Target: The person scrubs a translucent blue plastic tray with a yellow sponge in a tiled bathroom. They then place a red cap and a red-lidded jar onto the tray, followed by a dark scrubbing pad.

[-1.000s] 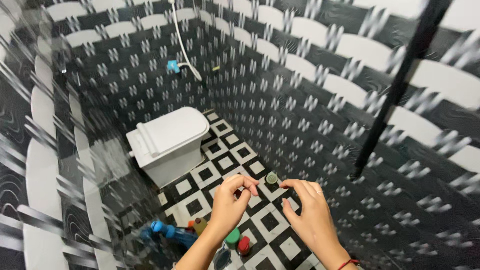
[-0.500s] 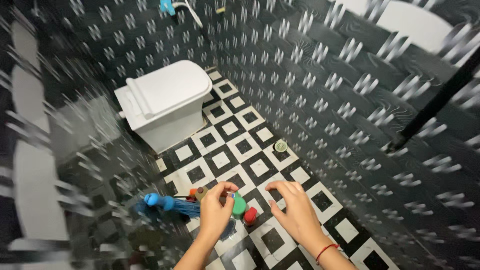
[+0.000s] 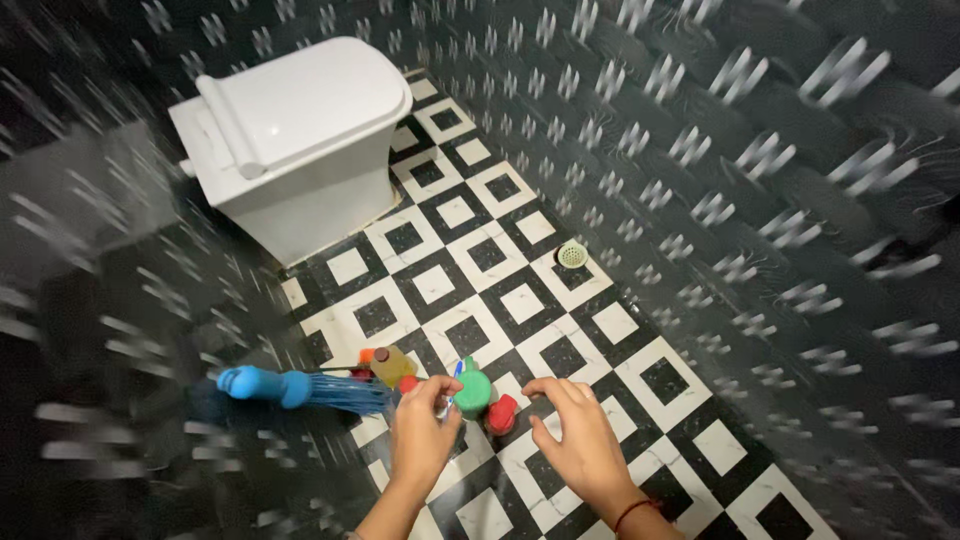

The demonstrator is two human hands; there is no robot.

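My left hand (image 3: 424,432) hangs low over the tiled floor (image 3: 470,250), its fingertips pinched on a small thin item that I cannot make out. Just to its right stands a bottle with a green cap (image 3: 473,391), and beside that a bottle with a red cap (image 3: 500,414). My right hand (image 3: 577,437) hovers with fingers spread, close to the red cap and not touching it. A yellowish bottle with a brown cap (image 3: 388,364) stands a little farther left.
A blue-handled brush (image 3: 300,389) lies on the floor at the left. A white toilet (image 3: 290,140) with its lid down stands at the back. A round floor drain (image 3: 571,254) sits by the patterned black wall (image 3: 760,200) on the right.
The view has tilted down toward the floor. Both hands have dropped lower and now sit right beside the green and red caps; the left hand keeps its pinch.
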